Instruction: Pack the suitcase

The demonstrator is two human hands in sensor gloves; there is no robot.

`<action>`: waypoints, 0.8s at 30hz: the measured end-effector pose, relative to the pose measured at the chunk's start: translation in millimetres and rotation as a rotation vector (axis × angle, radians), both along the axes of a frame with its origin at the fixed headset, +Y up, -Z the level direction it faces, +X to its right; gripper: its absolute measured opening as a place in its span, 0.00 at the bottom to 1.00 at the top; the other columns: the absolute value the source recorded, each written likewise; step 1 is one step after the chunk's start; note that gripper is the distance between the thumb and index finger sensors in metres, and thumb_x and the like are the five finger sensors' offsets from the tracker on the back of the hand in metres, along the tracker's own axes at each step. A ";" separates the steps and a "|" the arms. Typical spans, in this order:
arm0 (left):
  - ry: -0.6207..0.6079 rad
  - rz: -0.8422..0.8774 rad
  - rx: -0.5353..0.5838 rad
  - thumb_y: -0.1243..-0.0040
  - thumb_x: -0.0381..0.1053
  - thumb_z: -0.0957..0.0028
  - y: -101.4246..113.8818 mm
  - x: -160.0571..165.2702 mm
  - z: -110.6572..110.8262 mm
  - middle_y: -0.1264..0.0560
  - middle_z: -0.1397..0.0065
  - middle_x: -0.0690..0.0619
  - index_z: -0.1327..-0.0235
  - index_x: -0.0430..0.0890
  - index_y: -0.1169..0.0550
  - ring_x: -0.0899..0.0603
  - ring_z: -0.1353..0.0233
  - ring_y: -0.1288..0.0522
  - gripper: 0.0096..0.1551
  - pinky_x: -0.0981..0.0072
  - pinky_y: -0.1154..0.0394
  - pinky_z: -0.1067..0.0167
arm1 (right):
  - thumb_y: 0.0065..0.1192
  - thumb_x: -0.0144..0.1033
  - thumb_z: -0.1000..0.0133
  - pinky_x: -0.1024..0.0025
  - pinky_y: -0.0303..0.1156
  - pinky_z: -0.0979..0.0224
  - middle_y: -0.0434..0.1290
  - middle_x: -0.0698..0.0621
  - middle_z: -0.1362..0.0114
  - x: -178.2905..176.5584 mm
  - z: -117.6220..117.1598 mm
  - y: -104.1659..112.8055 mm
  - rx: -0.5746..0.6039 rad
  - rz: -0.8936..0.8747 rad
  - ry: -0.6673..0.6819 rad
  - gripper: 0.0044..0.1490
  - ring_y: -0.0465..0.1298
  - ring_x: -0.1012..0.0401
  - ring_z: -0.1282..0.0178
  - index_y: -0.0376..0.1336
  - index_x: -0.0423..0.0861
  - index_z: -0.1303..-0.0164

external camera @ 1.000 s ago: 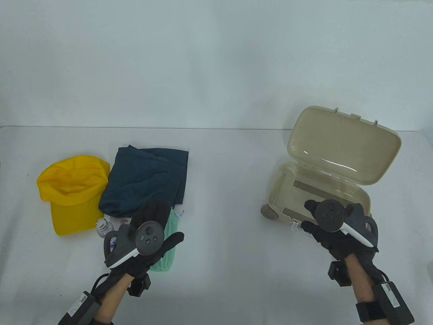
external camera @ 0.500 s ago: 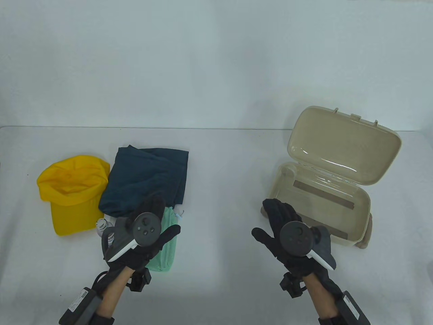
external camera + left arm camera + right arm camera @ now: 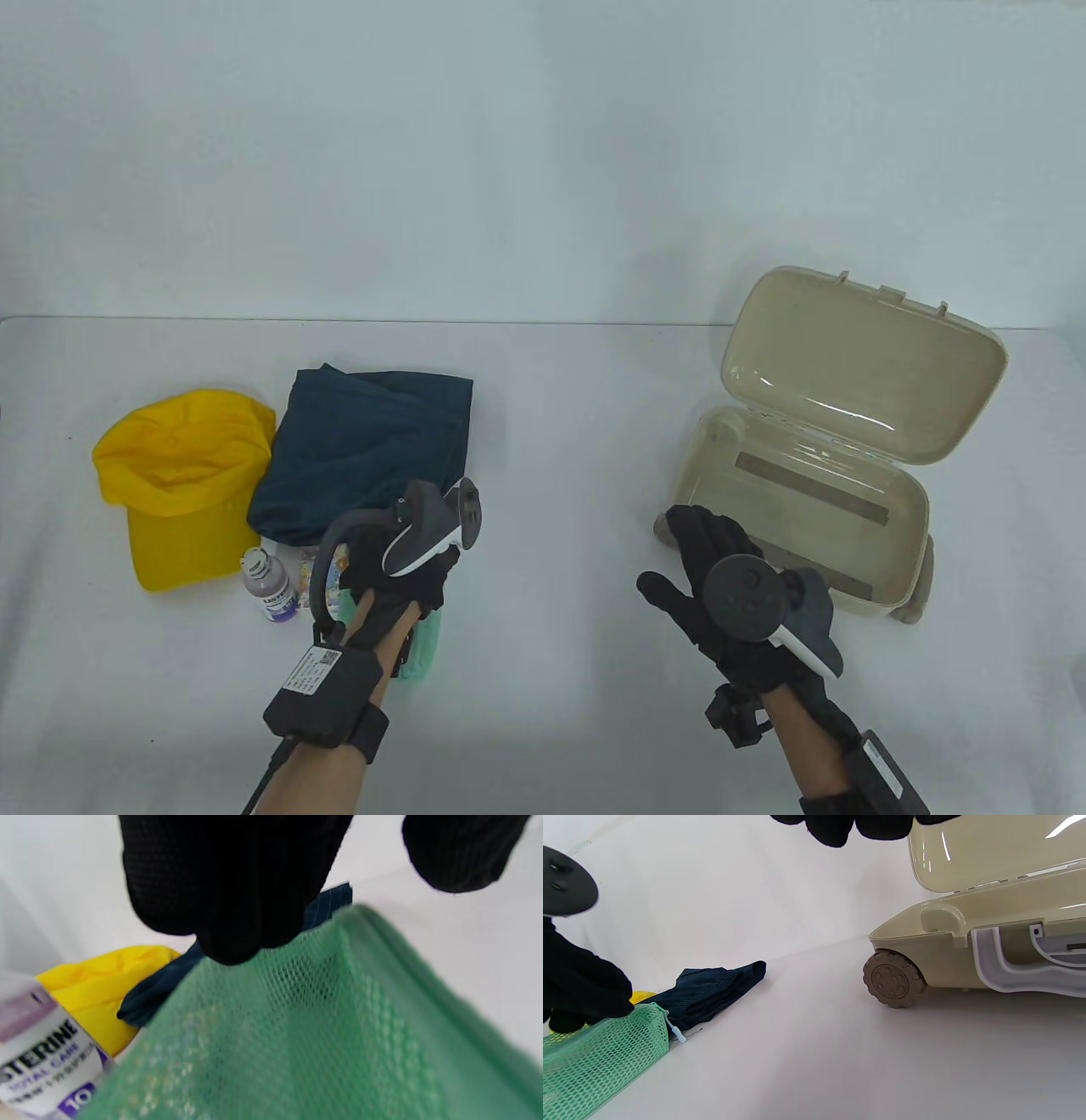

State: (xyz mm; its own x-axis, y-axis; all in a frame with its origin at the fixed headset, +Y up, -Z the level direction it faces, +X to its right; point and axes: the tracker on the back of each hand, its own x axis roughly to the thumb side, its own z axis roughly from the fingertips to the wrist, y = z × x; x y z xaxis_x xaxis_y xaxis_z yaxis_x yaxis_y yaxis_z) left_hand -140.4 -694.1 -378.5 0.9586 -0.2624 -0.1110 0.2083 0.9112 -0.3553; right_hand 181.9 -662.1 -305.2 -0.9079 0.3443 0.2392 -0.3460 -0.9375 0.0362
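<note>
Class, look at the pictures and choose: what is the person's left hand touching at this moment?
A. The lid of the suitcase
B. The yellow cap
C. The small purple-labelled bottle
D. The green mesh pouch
D: in the right wrist view the left hand rests its fingers on the green mesh pouch, and the left wrist view shows the fingertips at the pouch's edge.

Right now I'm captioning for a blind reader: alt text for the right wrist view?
A beige plastic suitcase lies open on a white table, one wheel showing. At left, a black-gloved left hand rests on a green mesh pouch beside dark blue folded fabric.
</note>
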 end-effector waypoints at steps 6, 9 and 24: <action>0.066 0.028 -0.008 0.39 0.59 0.43 -20.3 -3.4 -6.2 0.16 0.43 0.48 0.31 0.36 0.26 0.45 0.54 0.11 0.36 0.65 0.15 0.57 | 0.38 0.73 0.47 0.39 0.54 0.17 0.52 0.44 0.10 -0.1 -0.1 0.3 0.006 0.003 0.000 0.58 0.55 0.39 0.12 0.42 0.46 0.14; 0.089 0.078 0.034 0.39 0.54 0.42 -16.3 -9.1 -5.9 0.14 0.47 0.52 0.35 0.38 0.23 0.48 0.58 0.10 0.29 0.68 0.14 0.60 | 0.38 0.73 0.47 0.39 0.54 0.17 0.53 0.44 0.10 0.3 -0.3 0.6 0.007 0.002 -0.002 0.58 0.56 0.39 0.12 0.43 0.46 0.14; -0.097 0.635 0.242 0.42 0.51 0.41 59.1 -17.9 45.0 0.13 0.51 0.53 0.38 0.38 0.21 0.49 0.62 0.10 0.25 0.69 0.14 0.63 | 0.46 0.67 0.44 0.49 0.71 0.27 0.72 0.48 0.24 -43.8 -1.0 42.3 0.042 -0.081 0.102 0.46 0.76 0.50 0.29 0.58 0.48 0.23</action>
State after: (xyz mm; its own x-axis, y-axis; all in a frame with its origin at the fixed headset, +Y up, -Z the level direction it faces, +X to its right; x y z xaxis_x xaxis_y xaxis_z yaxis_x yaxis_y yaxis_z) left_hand -158.3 -635.0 -333.5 0.9269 0.3754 -0.0014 -0.3722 0.9186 -0.1329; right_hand 138.0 -619.9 -306.2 -0.8474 0.4035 0.3450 -0.4176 -0.9079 0.0363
